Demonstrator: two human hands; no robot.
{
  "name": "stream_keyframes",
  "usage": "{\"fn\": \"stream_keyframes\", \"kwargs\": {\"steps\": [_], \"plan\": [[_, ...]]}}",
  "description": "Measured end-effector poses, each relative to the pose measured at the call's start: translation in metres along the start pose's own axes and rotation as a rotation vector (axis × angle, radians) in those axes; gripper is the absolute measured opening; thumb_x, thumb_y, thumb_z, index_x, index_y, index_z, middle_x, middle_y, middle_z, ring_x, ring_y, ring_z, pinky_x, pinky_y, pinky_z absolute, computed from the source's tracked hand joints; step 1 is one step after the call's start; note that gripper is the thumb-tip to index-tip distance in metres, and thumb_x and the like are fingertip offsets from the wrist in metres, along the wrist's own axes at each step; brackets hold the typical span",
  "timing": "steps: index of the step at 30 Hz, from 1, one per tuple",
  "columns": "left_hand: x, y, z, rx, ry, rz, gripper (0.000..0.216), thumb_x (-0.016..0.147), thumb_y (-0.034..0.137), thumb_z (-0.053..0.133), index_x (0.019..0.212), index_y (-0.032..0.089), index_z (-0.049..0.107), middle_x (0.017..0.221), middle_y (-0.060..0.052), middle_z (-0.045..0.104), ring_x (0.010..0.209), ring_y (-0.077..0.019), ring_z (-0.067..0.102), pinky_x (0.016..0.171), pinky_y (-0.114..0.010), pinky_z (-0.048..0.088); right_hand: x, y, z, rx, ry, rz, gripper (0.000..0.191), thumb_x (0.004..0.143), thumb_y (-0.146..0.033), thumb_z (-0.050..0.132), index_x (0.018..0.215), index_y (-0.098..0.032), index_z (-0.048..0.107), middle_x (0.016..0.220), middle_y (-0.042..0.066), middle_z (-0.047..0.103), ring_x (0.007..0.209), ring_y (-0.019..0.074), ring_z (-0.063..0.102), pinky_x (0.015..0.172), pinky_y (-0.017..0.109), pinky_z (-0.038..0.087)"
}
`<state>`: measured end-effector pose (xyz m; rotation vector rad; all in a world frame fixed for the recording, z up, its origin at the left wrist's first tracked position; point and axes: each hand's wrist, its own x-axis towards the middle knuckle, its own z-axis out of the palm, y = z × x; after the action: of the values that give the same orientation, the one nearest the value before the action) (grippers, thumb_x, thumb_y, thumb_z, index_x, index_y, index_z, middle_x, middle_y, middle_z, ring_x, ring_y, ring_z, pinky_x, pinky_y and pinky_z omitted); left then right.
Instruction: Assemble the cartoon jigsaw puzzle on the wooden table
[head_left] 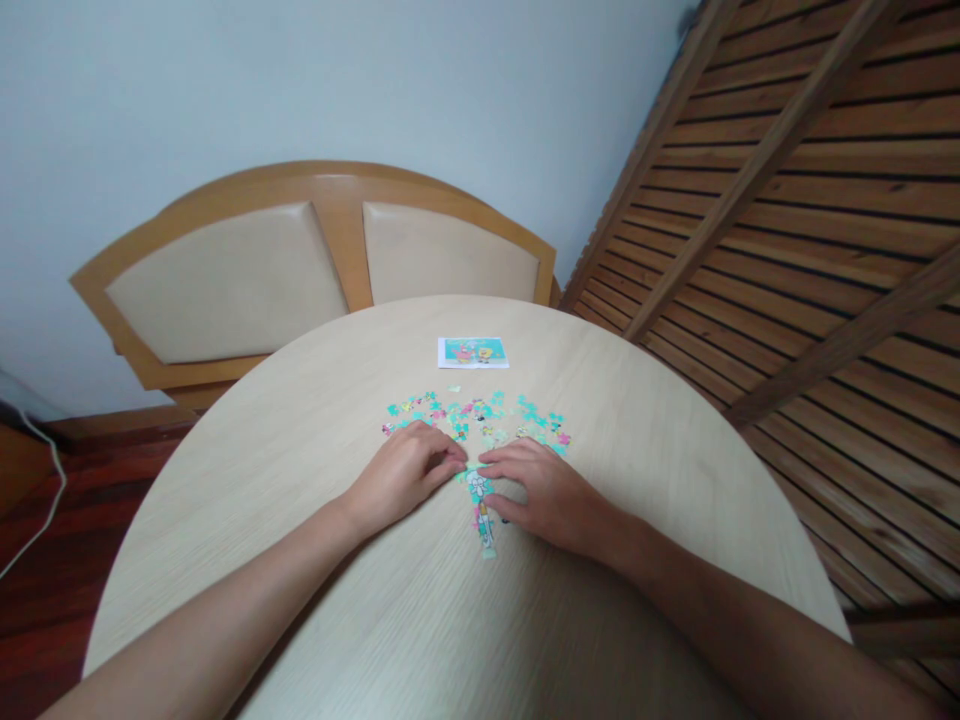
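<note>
A narrow strip of joined jigsaw puzzle pieces [478, 487], printed with a pale cartoon figure on teal, lies on the table in front of me. At its upper left end, my left hand [411, 470] is closed, thumb and fingertips together on a teal puzzle piece that they mostly hide. My right hand [544, 490] rests along the strip's right side, fingers stretched out and thumb apart, fingertips touching its upper end. Loose jigsaw pieces [456, 410] in teal, pink and yellow are scattered just beyond both hands; some are partly covered by them.
The round wooden table [300, 620] carries a small printed picture card [473, 352] beyond the loose pieces. Behind the table stands a bench back with cream pads [232, 280] against a pale wall. A slatted wooden panel [787, 250] slants along the right, and a white cable [54, 490] hangs at left.
</note>
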<state>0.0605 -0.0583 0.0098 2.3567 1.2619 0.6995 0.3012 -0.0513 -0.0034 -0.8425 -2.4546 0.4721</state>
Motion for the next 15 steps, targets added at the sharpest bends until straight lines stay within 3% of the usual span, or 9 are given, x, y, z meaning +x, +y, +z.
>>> {"fn": "stream_keyframes", "kwargs": {"steps": [7, 15], "plan": [[-0.0024, -0.0039, -0.0065, 0.050, -0.083, 0.154, 0.015, 0.096, 0.033, 0.068, 0.106, 0.023, 0.074, 0.101, -0.005, 0.074, 0.100, -0.0234, 0.064, 0.093, -0.037, 0.046, 0.0004, 0.0009, -0.0004, 0.006, -0.008, 0.000, 0.024, 0.087, -0.028, 0.075, 0.110, -0.021, 0.076, 0.120, 0.008, 0.075, 0.113, 0.0265, 0.066, 0.102, 0.045, 0.047], [-0.0031, -0.0021, -0.0066, 0.058, -0.088, 0.158, 0.013, 0.098, 0.030, 0.064, 0.098, 0.024, 0.075, 0.098, -0.004, 0.073, 0.098, -0.0227, 0.064, 0.090, -0.036, 0.047, 0.0013, 0.0002, -0.0030, 0.014, -0.031, -0.001, 0.022, 0.089, -0.031, 0.073, 0.109, -0.022, 0.076, 0.120, 0.008, 0.075, 0.113, 0.0257, 0.066, 0.102, 0.045, 0.047]]}}
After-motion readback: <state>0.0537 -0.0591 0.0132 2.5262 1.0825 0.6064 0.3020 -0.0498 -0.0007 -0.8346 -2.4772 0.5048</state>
